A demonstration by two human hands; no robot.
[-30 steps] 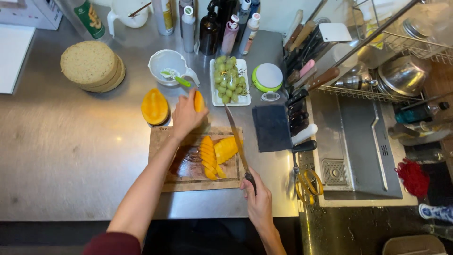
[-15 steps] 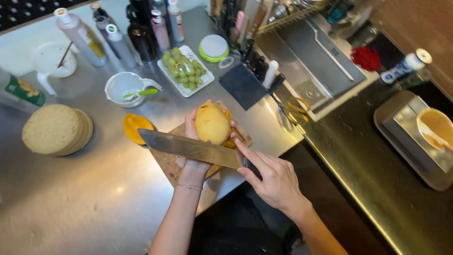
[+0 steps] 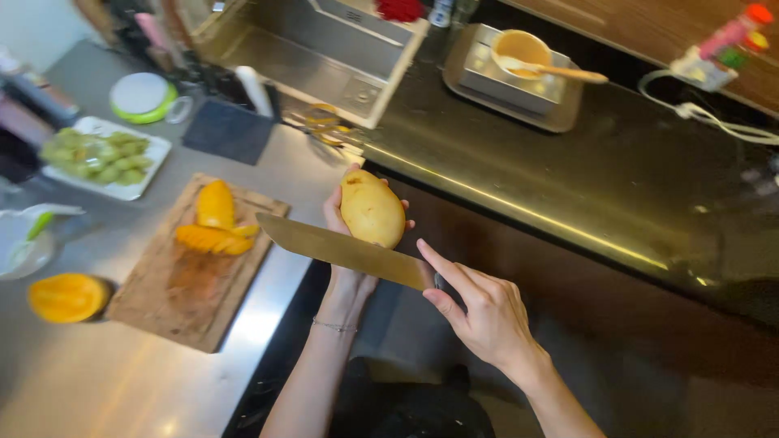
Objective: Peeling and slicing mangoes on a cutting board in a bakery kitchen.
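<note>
Both hands have swung away from the cutting board and now hover past the counter edge, in the middle of the frame, above dark floor. Left hand cups a whole yellow mango from behind, its grip wrapped closed around the fruit. Right hand is clamped on the handle of a long knife, forefinger stretched along the blade's spine. That blade lies flat just under the mango, crossing in front of the left wrist.

Sliced mango pieces rest on the board at centre left; a cut mango half sits at lower left, a plate of green grapes at upper left.

Risk, as I judge it: with nothing solid beneath the fruit, a slip could drive the edge into the left palm or wrist, or drop the mango to the floor.
</note>
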